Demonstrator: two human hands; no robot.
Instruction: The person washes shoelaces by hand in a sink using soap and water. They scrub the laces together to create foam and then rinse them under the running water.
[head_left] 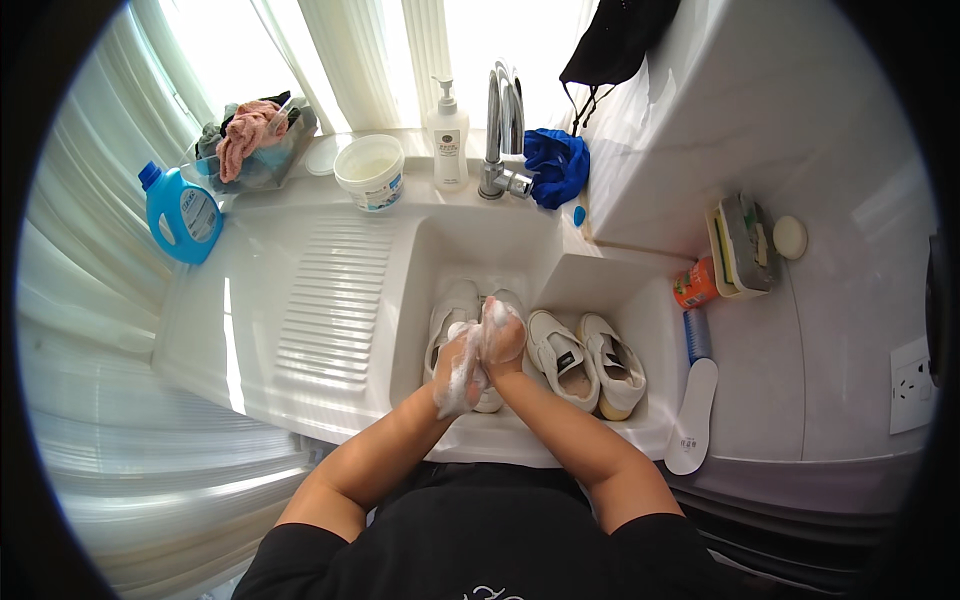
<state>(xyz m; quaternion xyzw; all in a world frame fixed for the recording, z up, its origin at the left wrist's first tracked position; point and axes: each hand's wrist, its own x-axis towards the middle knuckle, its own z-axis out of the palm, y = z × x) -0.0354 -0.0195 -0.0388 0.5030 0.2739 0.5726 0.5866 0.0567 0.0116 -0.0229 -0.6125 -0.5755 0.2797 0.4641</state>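
My left hand (459, 372) and my right hand (505, 338) meet over the sink basin, both coated in white suds. They press against each other, and foam runs down the left wrist. Suds hide the left fingers; the right fingers look curled, and whatever lies between the hands is hidden. Just beneath them in the basin is a pair of white shoes (457, 299), partly covered by my hands. In the smaller compartment to the right, two more white shoes lie side by side: the left one (545, 335) and the right one (622, 365).
A ribbed washboard (338, 300) lies left of the basin. Along the back stand a blue detergent bottle (185, 215), white tub (370, 172), pump bottle (449, 140) and chrome faucet (500, 130). On the right are a blue brush (697, 336), white insole (693, 420) and orange container (694, 284).
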